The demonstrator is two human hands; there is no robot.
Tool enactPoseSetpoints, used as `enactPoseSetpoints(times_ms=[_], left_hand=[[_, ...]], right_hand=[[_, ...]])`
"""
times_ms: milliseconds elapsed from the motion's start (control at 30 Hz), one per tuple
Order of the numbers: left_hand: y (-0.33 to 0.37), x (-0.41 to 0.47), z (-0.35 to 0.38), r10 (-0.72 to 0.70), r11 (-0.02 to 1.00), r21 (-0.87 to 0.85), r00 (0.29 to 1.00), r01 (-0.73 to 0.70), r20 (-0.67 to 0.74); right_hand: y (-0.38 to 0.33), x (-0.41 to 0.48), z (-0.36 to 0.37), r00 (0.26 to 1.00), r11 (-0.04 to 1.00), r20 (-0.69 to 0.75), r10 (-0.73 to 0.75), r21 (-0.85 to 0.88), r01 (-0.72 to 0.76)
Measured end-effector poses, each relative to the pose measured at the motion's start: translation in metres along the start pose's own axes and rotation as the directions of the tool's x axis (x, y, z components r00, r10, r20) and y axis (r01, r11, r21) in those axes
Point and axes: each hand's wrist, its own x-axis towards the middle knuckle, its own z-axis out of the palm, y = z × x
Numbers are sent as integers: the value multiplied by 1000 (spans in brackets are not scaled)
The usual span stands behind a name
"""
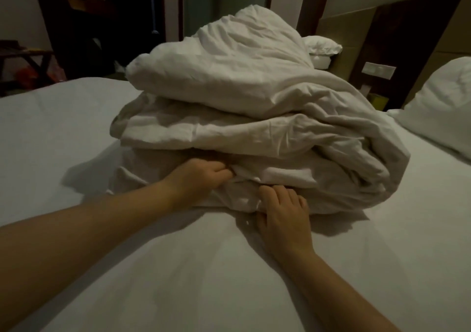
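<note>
A person's two bare hands work at the near edge of a bundled white duvet (254, 127) heaped in rough folds at the centre of a bed (178, 268) in a dim room. The bundle rises toward 12 o'clock from both hands, and its lowest layer meets them at the mattress.

The left hand (201, 176), reaching in from 8 o'clock, has its fingers (221, 169) curled tight round a fold of the bottom layer. The cloth bunches at the knuckles and the upper layers overhang the hand.

The right hand (283, 214), coming from 5 o'clock, lies just beside it at the left hand's 4 o'clock. Its fingers (277, 194) are bent over the duvet's lower hem, with the tips against the cloth and the heel of the hand on the sheet. Whether they pinch the fabric or only press on it cannot be told.

A white pillow (443, 107) lies at 3 o'clock on the bed, well apart from the bundle. A second pillow (321, 46) shows behind the heap at 1 o'clock, and a pale switch plate (379, 70) sits on the dark panel at 2 o'clock. A folding luggage rack (23, 58) stands in shadow at 10 o'clock.
</note>
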Motion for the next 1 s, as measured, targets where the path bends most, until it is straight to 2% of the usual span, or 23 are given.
enactPoseSetpoints(times_ms=[100, 133, 200, 233, 300, 367, 467, 567, 633, 733, 800, 867, 933, 1000], left_hand=[[10, -20, -10, 104, 995, -1, 989, -104, -109], [9, -28, -12, 82, 997, 4, 995, -82, -51], [-1, -47, -15, 74, 989, 125, 997, -73, -7], [-12, -61, -13, 87, 971, 229, 995, -73, -52], [-33, -88, -19, 15, 939, 343, 998, 7, -61], [-54, -111, -25, -102, 917, 381, 993, 119, -66], [-66, -126, -40, -176, 940, 295, 984, 173, -16], [-71, -134, -53, -165, 972, 164, 986, 169, -37], [-70, -143, -47, -199, 970, 136, 979, 203, -44], [-61, -150, -43, -372, 926, 70, 928, 370, 28], [-58, -150, -48, -432, 902, -8, 901, 432, -40], [-57, -145, -56, -436, 900, -62, 888, 432, -146], [-60, -132, -63, -476, 872, -28, 834, 489, -280], [-67, -113, -70, -538, 812, 37, 771, 583, -340]], right_hand=[[0, 2, -10, 996, 996, -46, -75, 36, 77], [0, 1, -14, 994, 994, -59, -97, 42, 100], [5, -3, -16, 980, 984, -102, -172, 18, 175], [8, -4, -16, 973, 979, -110, -203, 1, 204], [12, -3, -16, 966, 971, -102, -239, -25, 237], [10, 3, -15, 963, 963, -51, -263, -70, 259], [2, 17, -6, 967, 955, 67, -248, -149, 255], [-12, 27, 2, 965, 953, 132, -227, -173, 248], [-23, 29, 3, 955, 951, 118, -272, -118, 285], [-43, 36, -1, 929, 929, 17, -370, -14, 371], [-57, 51, -6, 916, 916, -37, -399, 26, 401], [-71, 71, -7, 909, 913, -112, -402, 17, 407], [-84, 89, -4, 919, 930, -146, -365, -22, 366], [-91, 105, 2, 957, 963, -111, -269, -47, 265]])
